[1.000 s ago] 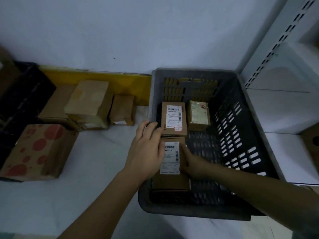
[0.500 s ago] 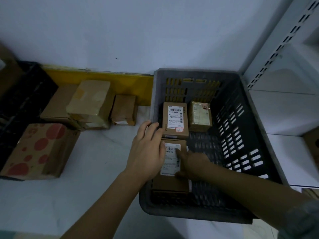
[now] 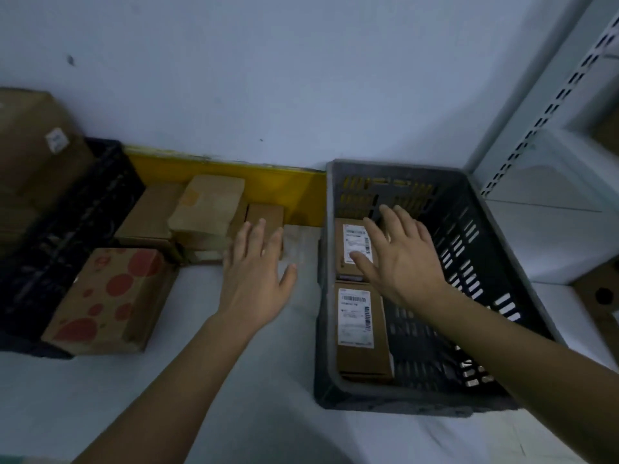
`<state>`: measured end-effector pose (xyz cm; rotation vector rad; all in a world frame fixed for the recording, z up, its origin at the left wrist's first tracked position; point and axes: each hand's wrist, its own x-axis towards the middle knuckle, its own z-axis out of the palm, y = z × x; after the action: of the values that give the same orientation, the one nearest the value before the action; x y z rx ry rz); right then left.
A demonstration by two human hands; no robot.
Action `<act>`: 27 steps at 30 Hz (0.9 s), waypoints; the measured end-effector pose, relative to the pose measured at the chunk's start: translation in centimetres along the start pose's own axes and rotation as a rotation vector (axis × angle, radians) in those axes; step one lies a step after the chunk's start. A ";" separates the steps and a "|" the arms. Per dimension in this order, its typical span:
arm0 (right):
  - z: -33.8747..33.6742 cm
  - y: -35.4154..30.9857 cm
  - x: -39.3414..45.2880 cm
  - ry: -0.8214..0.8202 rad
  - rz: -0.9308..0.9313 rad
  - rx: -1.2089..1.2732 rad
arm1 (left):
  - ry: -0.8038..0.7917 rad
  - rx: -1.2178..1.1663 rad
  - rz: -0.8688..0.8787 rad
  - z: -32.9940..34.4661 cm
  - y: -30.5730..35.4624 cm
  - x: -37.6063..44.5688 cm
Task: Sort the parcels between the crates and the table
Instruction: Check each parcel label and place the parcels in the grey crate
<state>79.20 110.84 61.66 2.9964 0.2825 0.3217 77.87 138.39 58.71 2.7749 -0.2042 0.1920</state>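
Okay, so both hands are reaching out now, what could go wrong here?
The right hand hovers open over the far labelled parcel and hides whatever lies beside it, so it may grab the wrong one. The left hand could nudge the tilted box off its stack.

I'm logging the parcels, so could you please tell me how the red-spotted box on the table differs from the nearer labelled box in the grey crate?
The red-spotted box stands on the white table, beside a black crate; the labelled box lies flat inside the grey crate. The red-spotted box is bulkier and printed with red dots; the labelled box is slimmer and plain, with a white barcode label on top. Both are brown cardboard, and neither hand touches them.
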 end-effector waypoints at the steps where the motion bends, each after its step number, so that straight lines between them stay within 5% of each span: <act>1: -0.7 -1.4 0.1 0.029 -0.004 0.023 | 0.000 0.014 -0.017 -0.7 -1.6 -0.4; 8: -1.5 -16.5 -0.5 -0.005 0.020 0.165 | -0.052 0.042 -0.198 -3.8 -16.0 -5.9; 14: 3.0 -29.9 -1.6 -0.273 0.042 0.267 | -0.195 0.069 -0.420 -3.6 -27.1 -10.2; 27: 10.9 -38.5 0.1 -0.544 -0.008 0.270 | -0.465 0.131 -0.582 -0.5 -31.7 -7.6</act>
<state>75.06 147.40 45.97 3.1794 0.2968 -0.5718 75.60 168.90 47.42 2.8253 0.5182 -0.6037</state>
